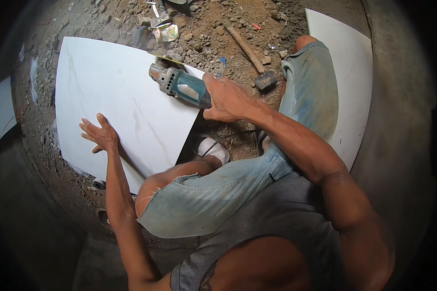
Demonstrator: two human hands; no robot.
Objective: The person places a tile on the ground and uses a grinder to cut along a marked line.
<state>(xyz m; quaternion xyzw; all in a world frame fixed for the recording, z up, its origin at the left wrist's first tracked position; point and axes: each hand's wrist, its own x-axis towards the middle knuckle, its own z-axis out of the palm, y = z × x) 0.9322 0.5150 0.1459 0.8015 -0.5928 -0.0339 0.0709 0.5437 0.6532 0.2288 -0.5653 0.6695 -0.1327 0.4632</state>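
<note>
A large white tile (121,97) with faint grey veining lies tilted in front of me, its lower edge close to my bent knee. On its left part rests my left hand (99,134), fingers spread, holding nothing. My right hand (227,98) is wrapped round the rear body of a teal angle grinder (187,87). The grinder's metal head (162,75) sits at the tile's far right edge, where a yellowish strip shows along the border. Its disc is mostly hidden from view.
A mallet (265,80) with a wooden handle lies on the rubble-strewn dirt (204,34). Another white slab (352,72) stands right of my leg. A further pale piece (2,109) is at far left. Crumpled litter (166,33) lies beyond the tile.
</note>
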